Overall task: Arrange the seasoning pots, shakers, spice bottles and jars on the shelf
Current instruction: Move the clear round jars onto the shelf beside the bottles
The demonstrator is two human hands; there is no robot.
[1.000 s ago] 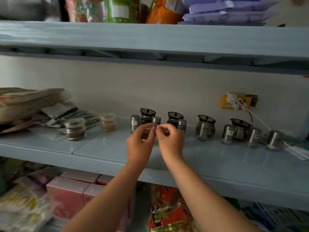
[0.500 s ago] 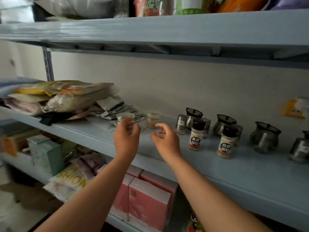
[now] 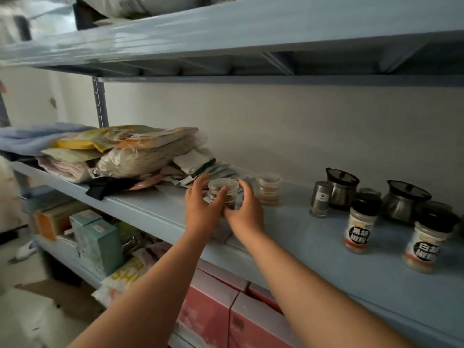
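Both hands, left hand (image 3: 203, 207) and right hand (image 3: 244, 209), cup a round clear-plastic jar (image 3: 223, 191) on the smooth blue shelf (image 3: 326, 267), fingers curled around it.

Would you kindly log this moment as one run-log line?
phase: grasp | left hand: grips clear jar | right hand: grips clear jar | pepper bottles: upright on shelf, untouched

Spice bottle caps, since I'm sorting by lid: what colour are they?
Black on both spice bottles, clearest in the head view.
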